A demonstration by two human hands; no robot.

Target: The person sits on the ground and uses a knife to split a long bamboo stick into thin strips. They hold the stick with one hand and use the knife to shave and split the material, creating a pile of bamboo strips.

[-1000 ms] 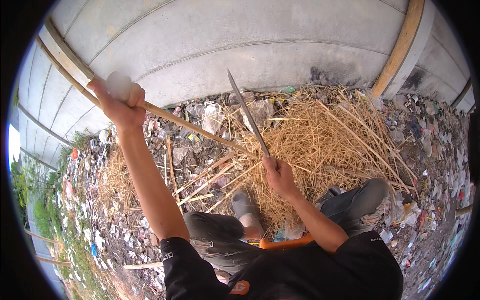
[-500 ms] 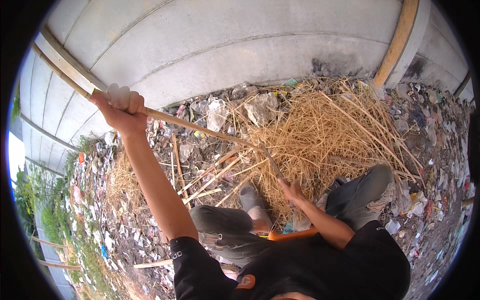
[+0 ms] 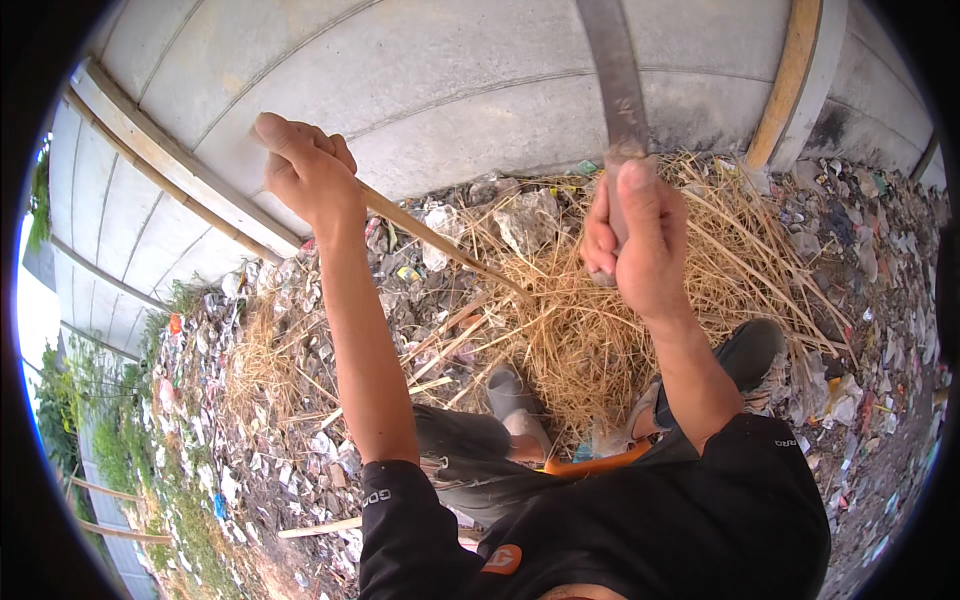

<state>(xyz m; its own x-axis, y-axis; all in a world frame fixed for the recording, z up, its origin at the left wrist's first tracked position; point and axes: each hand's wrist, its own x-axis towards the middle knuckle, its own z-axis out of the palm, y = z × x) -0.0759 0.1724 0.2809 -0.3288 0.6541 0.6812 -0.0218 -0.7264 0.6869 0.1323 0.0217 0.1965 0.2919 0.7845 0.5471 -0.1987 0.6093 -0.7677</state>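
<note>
My left hand is raised at upper left, closed around the top of a thin bamboo stick that slants down to the right into the straw. A long grey knife blade points up toward the wall, its handle gripped by my right hand held high at centre right. Both hands hang above a heap of dry yellow straw. My bent legs in dark trousers and a grey shoe show below the hands.
A grey concrete wall with a wooden post stands right behind the straw. Split bamboo strips lie on the littered ground. Green weeds grow at far left.
My right hand, low by the straw half a second ago, has swung up with the knife so the blade points skyward. My left hand still holds the stick, now closer to the camera.
</note>
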